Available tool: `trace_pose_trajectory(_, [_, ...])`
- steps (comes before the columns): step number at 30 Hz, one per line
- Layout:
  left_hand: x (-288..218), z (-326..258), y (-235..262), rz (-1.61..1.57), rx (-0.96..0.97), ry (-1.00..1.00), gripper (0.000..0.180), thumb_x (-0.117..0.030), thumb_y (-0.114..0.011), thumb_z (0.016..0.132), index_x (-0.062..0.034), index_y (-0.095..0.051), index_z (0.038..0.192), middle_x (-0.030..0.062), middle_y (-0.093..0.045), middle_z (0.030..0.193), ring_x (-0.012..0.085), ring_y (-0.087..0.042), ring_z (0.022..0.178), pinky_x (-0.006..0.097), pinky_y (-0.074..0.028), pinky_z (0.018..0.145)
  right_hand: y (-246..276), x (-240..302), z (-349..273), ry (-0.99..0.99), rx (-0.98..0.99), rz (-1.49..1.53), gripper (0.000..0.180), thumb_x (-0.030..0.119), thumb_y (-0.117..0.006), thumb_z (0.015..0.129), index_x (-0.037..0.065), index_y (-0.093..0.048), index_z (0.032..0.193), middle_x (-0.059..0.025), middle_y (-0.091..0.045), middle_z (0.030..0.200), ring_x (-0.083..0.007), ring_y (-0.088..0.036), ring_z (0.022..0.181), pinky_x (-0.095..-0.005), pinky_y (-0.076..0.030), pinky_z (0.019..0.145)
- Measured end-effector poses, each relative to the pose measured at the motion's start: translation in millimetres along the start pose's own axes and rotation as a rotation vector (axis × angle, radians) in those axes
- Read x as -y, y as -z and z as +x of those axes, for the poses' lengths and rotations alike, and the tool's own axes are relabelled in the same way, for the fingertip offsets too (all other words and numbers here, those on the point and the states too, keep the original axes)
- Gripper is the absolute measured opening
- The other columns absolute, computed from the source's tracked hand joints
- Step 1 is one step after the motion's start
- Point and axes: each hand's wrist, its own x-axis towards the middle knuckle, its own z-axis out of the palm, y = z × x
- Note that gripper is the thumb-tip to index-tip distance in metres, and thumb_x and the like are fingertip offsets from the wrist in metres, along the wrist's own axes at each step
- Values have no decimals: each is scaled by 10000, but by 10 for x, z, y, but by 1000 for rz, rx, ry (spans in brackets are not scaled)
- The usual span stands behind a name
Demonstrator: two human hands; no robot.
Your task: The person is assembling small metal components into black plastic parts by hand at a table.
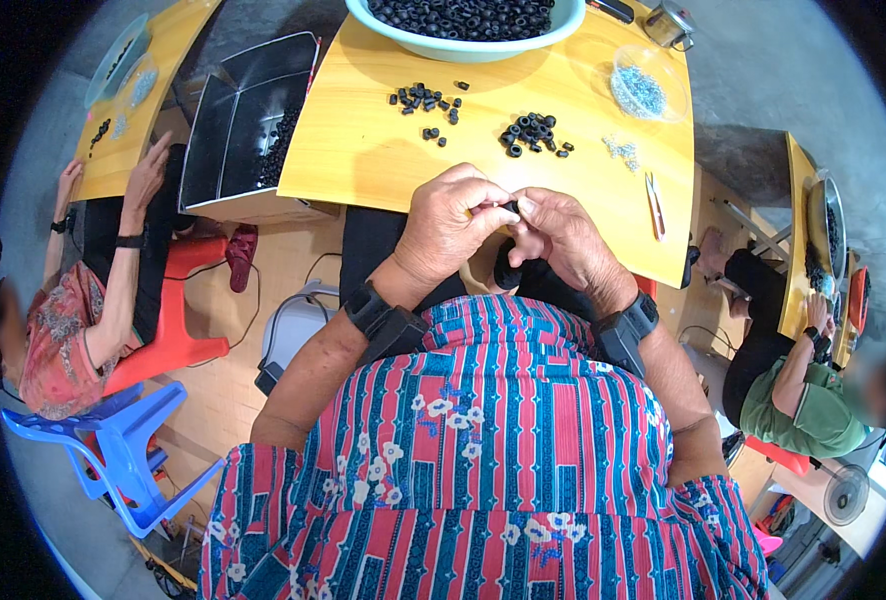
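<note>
Just off the near edge of the yellow table (363, 160), my left hand (443, 222) and my right hand (575, 240) meet. Both pinch a small black cylindrical piece (510, 207) between thumb and fingers; its details are mostly covered. Beyond them lie two loose groups of hollow black pieces, one at left (421, 98) and one nearer the middle (531, 132). Small clear bits (622, 151) are scattered to the right. Pale tweezers (655, 207) rest close to the table's right edge.
A pale green basin (473, 48) heaped with black pieces stands at the far edge. A clear bowl (621, 98) of bluish bits and a metal cup (669, 25) are far right. A black-lined box (225, 130) adjoins the table's left. People sit at tables on both sides.
</note>
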Motion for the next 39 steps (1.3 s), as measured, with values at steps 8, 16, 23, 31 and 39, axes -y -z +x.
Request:
trace_pose_trajectory(8, [47, -21, -29, -131, 31, 152, 297, 4, -722, 718, -38, -678, 1008, 28, -591, 881, 71, -561, 753, 217, -471, 641, -105, 32, -26, 62, -83, -150, 168, 144, -437, 972, 5, -524, 1008, -22, -519, 777, -98, -551, 629, -239, -498, 581])
trace_pose_trajectory(16, [-3, -54, -32, -532, 241, 321, 408, -74, -661, 846, 34, -539, 1220, 25, -533, 1007, 92, -519, 919, 226, -430, 837, -53, -70, -21, 252, -99, -612, 183, 47, -422, 921, 19, -499, 1084, -86, -569, 841, -107, -592, 713, -262, -501, 647])
trace_pose_trajectory(23, [-95, -46, 12, -295, 247, 238, 405, -143, -671, 835, 32, -563, 1184, 15, -511, 933, 78, -465, 816, 203, -393, 728, -130, -65, -49, 503, -149, -865, 234, 60, -471, 874, 14, -507, 1101, -181, -575, 907, -322, -597, 837, -361, -474, 769])
trace_pose_trajectory(31, [-77, -49, 2, -329, 240, 161, 388, -102, -652, 845, 31, -555, 1197, 21, -504, 946, 84, -474, 856, 203, -400, 752, -175, 1, -100, 474, -175, -890, 235, 59, -487, 866, 12, -517, 1094, -194, -574, 952, -344, -592, 879, -382, -470, 784])
trace_pose_trajectory(39, [-137, -6, 43, -449, 253, 142, 371, -62, -631, 856, 35, -538, 1202, 37, -492, 1014, 97, -486, 945, 219, -409, 831, -232, 102, -129, 551, -185, -963, 252, 57, -507, 856, 21, -502, 1105, -201, -574, 973, -375, -583, 895, -399, -471, 793])
